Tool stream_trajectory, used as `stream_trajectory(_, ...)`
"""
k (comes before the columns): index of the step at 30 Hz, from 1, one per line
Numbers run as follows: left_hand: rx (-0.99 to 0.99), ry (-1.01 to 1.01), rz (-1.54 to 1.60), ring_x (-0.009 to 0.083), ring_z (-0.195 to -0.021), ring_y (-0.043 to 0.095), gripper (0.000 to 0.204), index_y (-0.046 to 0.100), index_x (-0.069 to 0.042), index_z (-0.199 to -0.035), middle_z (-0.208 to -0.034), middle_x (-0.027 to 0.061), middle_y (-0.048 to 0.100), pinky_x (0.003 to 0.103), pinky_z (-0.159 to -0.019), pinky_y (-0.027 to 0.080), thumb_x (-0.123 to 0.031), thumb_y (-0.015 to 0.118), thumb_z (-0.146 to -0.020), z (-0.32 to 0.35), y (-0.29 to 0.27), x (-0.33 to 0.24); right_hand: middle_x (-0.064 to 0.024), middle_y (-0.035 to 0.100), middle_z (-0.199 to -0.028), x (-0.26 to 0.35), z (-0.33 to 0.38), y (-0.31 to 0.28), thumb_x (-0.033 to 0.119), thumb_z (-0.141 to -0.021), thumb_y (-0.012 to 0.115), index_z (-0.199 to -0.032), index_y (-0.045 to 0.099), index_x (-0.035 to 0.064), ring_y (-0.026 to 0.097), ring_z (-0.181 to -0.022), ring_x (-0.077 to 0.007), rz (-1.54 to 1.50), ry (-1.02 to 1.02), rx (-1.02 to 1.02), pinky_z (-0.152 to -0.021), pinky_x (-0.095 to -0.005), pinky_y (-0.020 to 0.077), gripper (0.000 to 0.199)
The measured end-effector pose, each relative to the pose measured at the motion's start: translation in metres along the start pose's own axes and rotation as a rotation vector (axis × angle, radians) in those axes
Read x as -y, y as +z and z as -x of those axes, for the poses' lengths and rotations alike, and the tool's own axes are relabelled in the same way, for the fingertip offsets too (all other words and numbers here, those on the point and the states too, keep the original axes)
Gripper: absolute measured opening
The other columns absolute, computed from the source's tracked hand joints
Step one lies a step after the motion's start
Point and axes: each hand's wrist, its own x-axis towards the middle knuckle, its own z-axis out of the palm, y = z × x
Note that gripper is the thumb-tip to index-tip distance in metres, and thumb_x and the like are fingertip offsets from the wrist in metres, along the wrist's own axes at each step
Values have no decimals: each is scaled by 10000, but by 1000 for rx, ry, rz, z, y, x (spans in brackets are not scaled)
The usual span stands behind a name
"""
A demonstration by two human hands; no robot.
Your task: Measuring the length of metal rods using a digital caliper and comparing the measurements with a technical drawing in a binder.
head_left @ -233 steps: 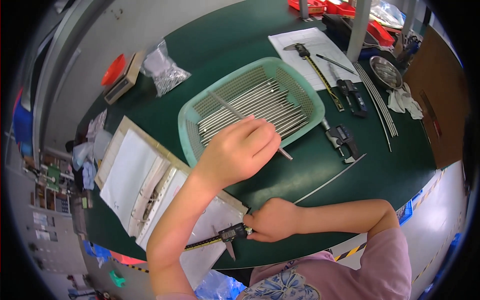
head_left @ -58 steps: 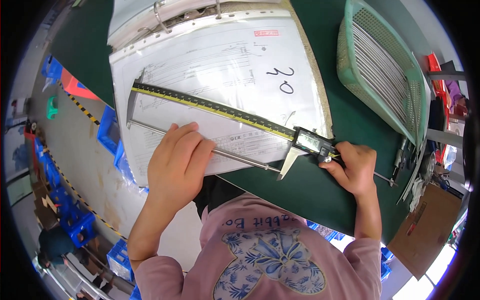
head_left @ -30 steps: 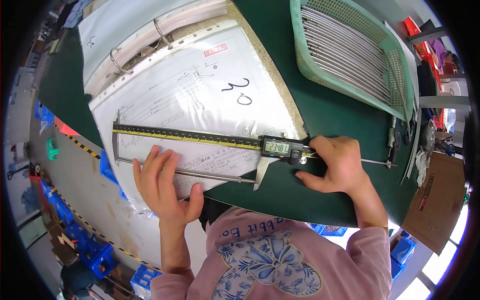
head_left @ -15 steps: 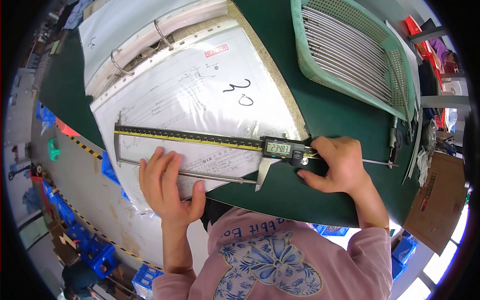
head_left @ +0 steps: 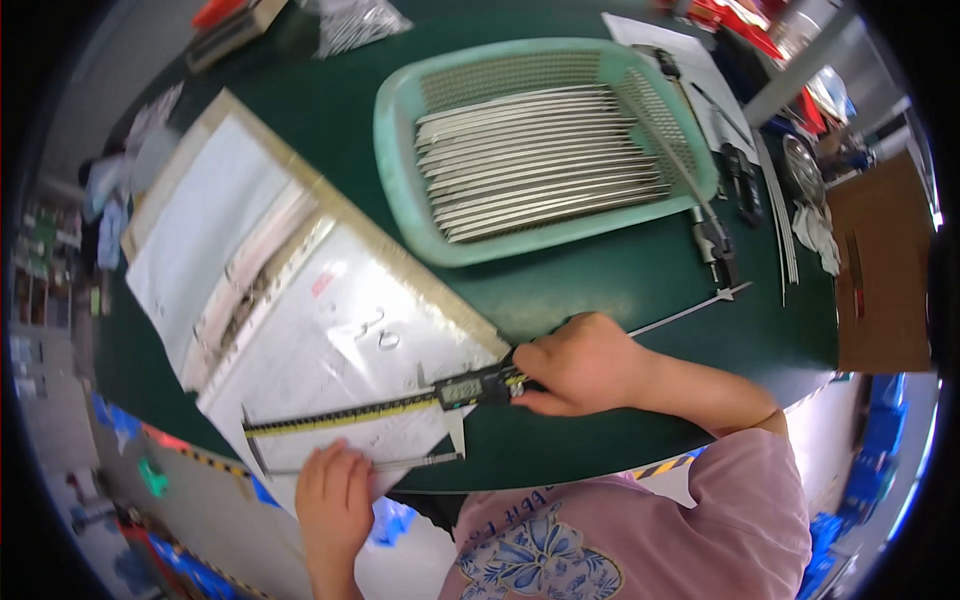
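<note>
The dark end of a long caliper (head_left: 345,416) is gripped by the right hand (head_left: 582,368), with its fingers curled up tight. To the left of those fingers, its flat black and yellow bar is stretched out, and a small grey screen is set just beside them. A thin, round, shiny metal rod (head_left: 415,462) is covered in one spot by the left hand (head_left: 335,500). The left fingers are laid over it, close together; whether it is pinched cannot be told. The rod is placed between the caliper's two pointed jaws, but whether its ends are touched cannot be told.

Just past the left fingers, a smooth, glossy page (head_left: 330,330) is spread in a binder (head_left: 375,240) with a stiff, speckled tan edge.

Well beyond the right fingers, a pale green plastic basket (head_left: 445,256) is set on the smooth, dark green table (head_left: 570,290). Its corners are rounded, and its walls are dotted with tiny holes. Straight silver rods (head_left: 540,160) are laid in it side by side. Far to the right of the right fingers, a round, shiny bowl (head_left: 803,168) and a crumpled white cloth (head_left: 817,238) are seen.
</note>
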Motion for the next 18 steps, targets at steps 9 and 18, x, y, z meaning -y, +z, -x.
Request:
stream_trajectory(9, -224, 347, -191, 311, -812, 612, 232, 564, 25, -913, -931, 178, 586, 382, -656, 530, 34, 639, -694, -70, -89, -12, -90, 504, -527, 7, -3, -4, 405, -784, 582, -754, 469, 56, 552, -483, -306, -57, -25, 2, -449, -412, 440, 368)
stream_trajectory(18, -543, 1120, -28, 213, -780, 609, 138, 504, -65, -713, -861, 62, 537, 292, -642, 537, -118, 597, -627, -304, -4, -109, -87, 537, -567, -1, 3, 4, 413, -788, 566, -797, 484, 45, 573, -491, -292, -46, -13, -17, -445, -401, 461, 377)
